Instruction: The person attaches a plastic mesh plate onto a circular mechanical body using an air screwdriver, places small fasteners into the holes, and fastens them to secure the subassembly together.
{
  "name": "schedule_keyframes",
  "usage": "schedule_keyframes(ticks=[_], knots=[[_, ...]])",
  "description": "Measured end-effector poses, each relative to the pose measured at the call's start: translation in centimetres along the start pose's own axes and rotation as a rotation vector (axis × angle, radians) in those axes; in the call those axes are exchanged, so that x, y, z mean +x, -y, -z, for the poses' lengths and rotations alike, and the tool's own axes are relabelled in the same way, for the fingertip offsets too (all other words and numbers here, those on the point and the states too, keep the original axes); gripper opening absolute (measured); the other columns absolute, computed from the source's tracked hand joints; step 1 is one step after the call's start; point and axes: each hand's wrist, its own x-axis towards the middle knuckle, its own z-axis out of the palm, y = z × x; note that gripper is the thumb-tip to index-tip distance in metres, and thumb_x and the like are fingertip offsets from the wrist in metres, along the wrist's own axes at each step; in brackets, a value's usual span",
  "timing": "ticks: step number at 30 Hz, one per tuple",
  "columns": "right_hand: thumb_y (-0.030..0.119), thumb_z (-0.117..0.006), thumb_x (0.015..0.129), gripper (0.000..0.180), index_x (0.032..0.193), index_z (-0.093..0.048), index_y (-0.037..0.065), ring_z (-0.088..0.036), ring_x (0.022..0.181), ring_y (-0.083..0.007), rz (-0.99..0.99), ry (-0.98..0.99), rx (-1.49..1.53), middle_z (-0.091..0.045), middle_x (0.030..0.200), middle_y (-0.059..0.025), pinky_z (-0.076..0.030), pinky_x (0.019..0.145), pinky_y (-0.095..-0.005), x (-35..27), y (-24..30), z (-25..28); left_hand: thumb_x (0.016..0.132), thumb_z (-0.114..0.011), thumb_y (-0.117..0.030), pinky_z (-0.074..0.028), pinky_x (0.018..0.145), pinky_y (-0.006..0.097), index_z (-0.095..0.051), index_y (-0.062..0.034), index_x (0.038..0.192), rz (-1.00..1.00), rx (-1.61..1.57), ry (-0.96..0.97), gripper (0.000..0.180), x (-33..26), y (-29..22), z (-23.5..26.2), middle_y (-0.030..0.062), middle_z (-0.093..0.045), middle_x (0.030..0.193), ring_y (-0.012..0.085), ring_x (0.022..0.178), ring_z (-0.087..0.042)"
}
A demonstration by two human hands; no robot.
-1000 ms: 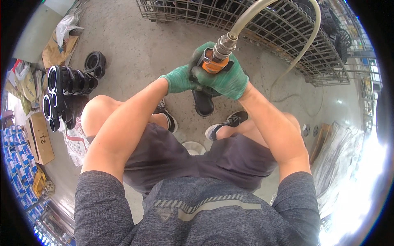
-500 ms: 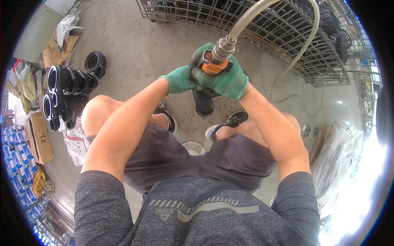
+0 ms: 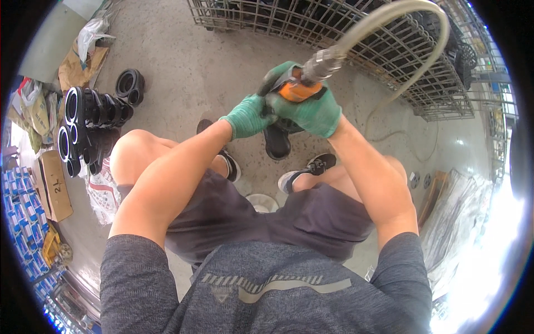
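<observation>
Both my hands wear green knit gloves and meet in front of me over the floor. My right hand (image 3: 314, 114) is wrapped round an orange air-powered tool (image 3: 299, 91), with a metal hose coupling (image 3: 322, 64) at its top. My left hand (image 3: 250, 116) is closed against the tool's lower left side; its fingers are mostly hidden, so what they grip cannot be told. Just below the gloves shows the rounded end of a black part (image 3: 277, 143). The tool's working end is out of sight. Beyond my left wrist peeks a dark rounded edge (image 3: 204, 126).
A pale hose (image 3: 417, 83) loops from the coupling toward a wire cage (image 3: 356, 42) of black parts. Black ringed housings (image 3: 92, 122) are stacked at left, with another housing (image 3: 129, 86) beside them. A cardboard box (image 3: 54, 186) and plastic sheeting (image 3: 456, 222) flank my legs.
The tool's top and coupling have tipped to the right, and the hose loop has swung right. Both hands have shifted slightly right. A dark edge has come into view beyond my left wrist.
</observation>
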Motion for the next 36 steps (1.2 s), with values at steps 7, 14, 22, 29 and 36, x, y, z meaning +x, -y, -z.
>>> schedule_keyframes(ticks=[7, 14, 22, 29, 36], knots=[[0.002, -0.074, 0.086, 0.021, 0.106, -0.069, 0.006, -0.066, 0.083, -0.0097, 0.206, -0.292, -0.104, -0.073, 0.098, -0.0024, -0.056, 0.07, -0.0254, 0.5, 2.4, 4.6, 0.092, -0.066, -0.014, -0.05, 0.086, 0.047, -0.054, 0.0011, 0.123, 0.201, -0.05, -0.216, 0.036, -0.4, -5.7, 0.2, 0.0242, -0.066, 0.105, 0.0418, 0.095, -0.062], [0.001, -0.074, 0.085, 0.021, 0.105, -0.07, 0.006, -0.064, 0.079, -0.0085, 0.193, -0.425, -0.087, -0.072, 0.094, -0.0007, -0.054, 0.066, -0.0247, 0.7, -0.4, 6.2, 0.091, -0.066, -0.012, -0.049, 0.086, 0.049, -0.055, 0.0009, 0.114, 0.164, -0.01, -0.27, 0.029, -0.4, -6.1, 0.0, 0.0236, -0.065, 0.103, 0.0423, 0.097, -0.06], [0.003, -0.074, 0.086, 0.018, 0.104, -0.07, 0.007, -0.063, 0.078, -0.0078, 0.134, -0.45, -0.06, -0.071, 0.093, 0.0004, -0.054, 0.067, -0.025, 1.3, -0.9, 5.9, 0.09, -0.066, -0.011, -0.049, 0.084, 0.047, -0.054, 0.0011, 0.115, 0.181, -0.055, -0.206, 0.03, -0.3, -5.9, 0.4, 0.023, -0.063, 0.103, 0.0416, 0.095, -0.06], [-0.001, -0.071, 0.085, 0.02, 0.103, -0.067, 0.005, -0.068, 0.079, -0.0135, 0.136, -0.411, -0.134, -0.071, 0.094, -0.0057, -0.059, 0.067, -0.0288, 1.4, -1.8, 5.8, 0.091, -0.065, -0.011, -0.05, 0.084, 0.045, -0.052, 0.0009, 0.116, 0.176, -0.126, -0.176, 0.03, -0.1, -5.7, 0.3, 0.0223, -0.059, 0.107, 0.0382, 0.093, -0.06], [-0.001, -0.074, 0.083, 0.021, 0.102, -0.068, 0.007, -0.066, 0.088, -0.0117, 0.132, -0.319, -0.088, -0.07, 0.096, -0.0017, -0.057, 0.077, -0.0278, 1.3, -1.3, 4.9, 0.092, -0.065, -0.009, -0.05, 0.084, 0.043, -0.051, 0.0007, 0.117, 0.186, -0.112, -0.157, 0.03, 0.0, -5.5, 0.2, 0.0211, -0.057, 0.106, 0.0359, 0.091, -0.058]])
